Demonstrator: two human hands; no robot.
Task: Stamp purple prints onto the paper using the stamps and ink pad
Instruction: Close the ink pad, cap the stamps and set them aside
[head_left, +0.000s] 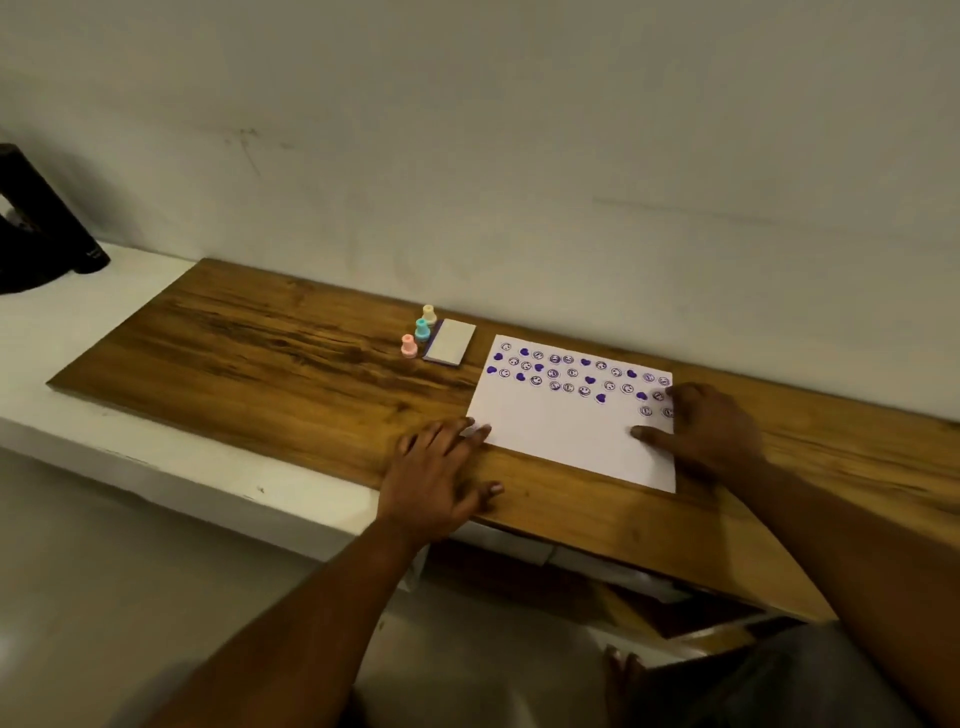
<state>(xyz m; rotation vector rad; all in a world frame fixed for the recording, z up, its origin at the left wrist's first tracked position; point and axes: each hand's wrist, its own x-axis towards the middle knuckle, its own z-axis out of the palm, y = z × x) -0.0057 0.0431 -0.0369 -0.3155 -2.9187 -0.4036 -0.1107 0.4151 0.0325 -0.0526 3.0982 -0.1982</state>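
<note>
A white sheet of paper (566, 436) lies on the wooden board, its upper part covered with several purple smiley and heart prints. My left hand (439, 475) rests flat on the board, fingers spread, fingertips touching the paper's near left corner. My right hand (706, 431) lies on the paper's right edge, thumb pressed on the sheet, holding nothing. Three small stamps stand in a row left of the paper: cream (429, 314), teal (423, 329) and pink (409, 345). The ink pad (450, 343), its pale lid closed, lies beside them.
The wooden board (260, 353) sits on a white ledge (156, 467) against a pale wall. A black object (36, 228) stands at the far left of the ledge. Below the board's near edge, shelves with papers (597, 566) show.
</note>
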